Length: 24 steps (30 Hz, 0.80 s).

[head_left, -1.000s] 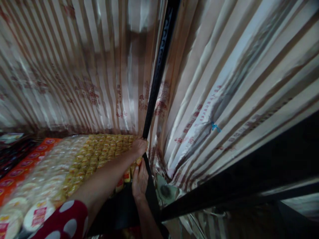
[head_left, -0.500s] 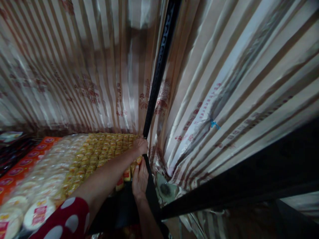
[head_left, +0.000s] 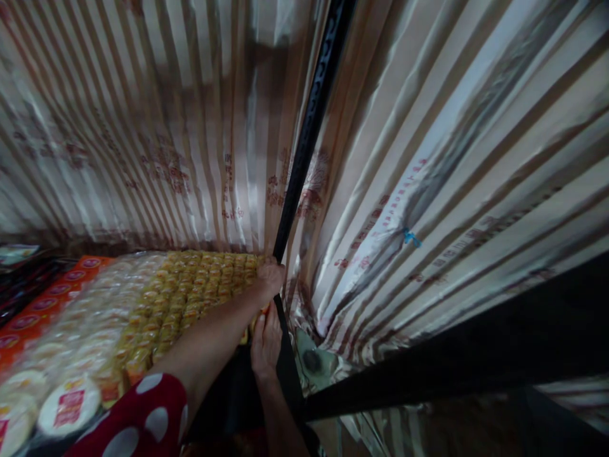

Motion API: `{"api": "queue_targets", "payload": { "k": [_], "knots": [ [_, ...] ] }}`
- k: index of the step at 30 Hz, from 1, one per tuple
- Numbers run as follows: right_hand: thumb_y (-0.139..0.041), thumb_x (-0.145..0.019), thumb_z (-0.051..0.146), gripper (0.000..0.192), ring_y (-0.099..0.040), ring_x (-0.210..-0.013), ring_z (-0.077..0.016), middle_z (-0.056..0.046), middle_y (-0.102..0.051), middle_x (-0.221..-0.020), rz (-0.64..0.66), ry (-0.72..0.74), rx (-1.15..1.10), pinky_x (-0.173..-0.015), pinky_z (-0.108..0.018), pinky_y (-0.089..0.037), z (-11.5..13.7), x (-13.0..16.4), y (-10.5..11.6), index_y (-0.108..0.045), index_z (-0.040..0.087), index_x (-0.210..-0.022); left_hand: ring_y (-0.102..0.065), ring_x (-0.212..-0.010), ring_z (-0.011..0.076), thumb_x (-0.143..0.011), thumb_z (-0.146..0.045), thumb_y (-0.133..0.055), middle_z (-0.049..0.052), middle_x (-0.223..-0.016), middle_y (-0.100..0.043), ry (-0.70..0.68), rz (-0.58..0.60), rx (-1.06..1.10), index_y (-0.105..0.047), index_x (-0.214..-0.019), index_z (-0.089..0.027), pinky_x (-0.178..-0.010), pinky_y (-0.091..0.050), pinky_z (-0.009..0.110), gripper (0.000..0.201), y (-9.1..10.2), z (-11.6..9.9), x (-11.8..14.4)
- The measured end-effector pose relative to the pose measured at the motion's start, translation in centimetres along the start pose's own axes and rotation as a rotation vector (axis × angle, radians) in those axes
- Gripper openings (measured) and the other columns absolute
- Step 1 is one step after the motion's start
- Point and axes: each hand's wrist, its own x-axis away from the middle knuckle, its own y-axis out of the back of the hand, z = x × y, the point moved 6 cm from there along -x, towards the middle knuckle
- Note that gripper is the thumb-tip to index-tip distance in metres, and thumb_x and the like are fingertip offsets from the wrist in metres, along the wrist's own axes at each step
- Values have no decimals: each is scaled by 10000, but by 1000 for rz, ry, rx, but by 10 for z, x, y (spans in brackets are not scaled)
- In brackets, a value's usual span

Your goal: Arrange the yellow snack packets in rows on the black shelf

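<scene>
My left hand (head_left: 271, 277) reaches to the far right corner of a block of small yellow-wrapped packets (head_left: 190, 282), beside a black upright post (head_left: 304, 139). Its fingers are mostly hidden, so I cannot tell what it holds. Just nearer, my right hand (head_left: 266, 343) lies along the right end of the rows, fingers stretched out and close together. A bit of an orange-and-yellow packet (head_left: 264, 309) shows between the two hands. My left forearm, in a red sleeve with white dots (head_left: 137, 422), crosses over the front rows and covers part of them.
Left of the yellow packets lie clear-wrapped white rounds (head_left: 69, 403) and an orange printed strip (head_left: 45, 303). Striped, printed sheeting (head_left: 200, 127) hangs behind and at the right, tied with a blue string (head_left: 412, 238). A dark beam (head_left: 428, 362) runs along the right.
My left forearm and sleeve have shifted to the right and now cover more of the front packets. Both hands stay at the same corner. The view has moved slightly.
</scene>
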Motion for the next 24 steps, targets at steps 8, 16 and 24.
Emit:
{"api": "queue_targets", "payload": {
  "k": [8, 16, 24],
  "knots": [
    [-179, -914, 458, 625, -354, -1297, -246, -169, -411, -1387, 17, -28, -19, -1038, -425, -294, 2, -1, 1, -342, 63, -1369, -509, -1040, 236, -848, -79, -389, 143, -1146, -501, -43, -44, -94, -575, -1090, -145, -843, -440, 343, 312, 8, 0, 10],
    [-180, -906, 475, 665, -258, -1349, -255, -174, -297, -1452, 63, -42, -56, -1081, -459, -230, -1, 0, -1, -279, 38, -1396, -469, -1107, 234, -833, -57, -394, 143, -1115, -543, 4, -13, -25, -614, -1016, -106, -922, -413, 339, 290, 2, 0, 7],
    [-214, -900, 471, 663, -209, -1369, -239, -156, -232, -1481, 27, -34, -104, -1101, -454, -198, -5, 0, -2, -206, 62, -1423, -494, -1103, 252, -781, -45, -456, 163, -1164, -538, 63, -18, -5, -593, -1039, -85, -904, -429, 338, 295, 6, 2, 9]
  ]
}}
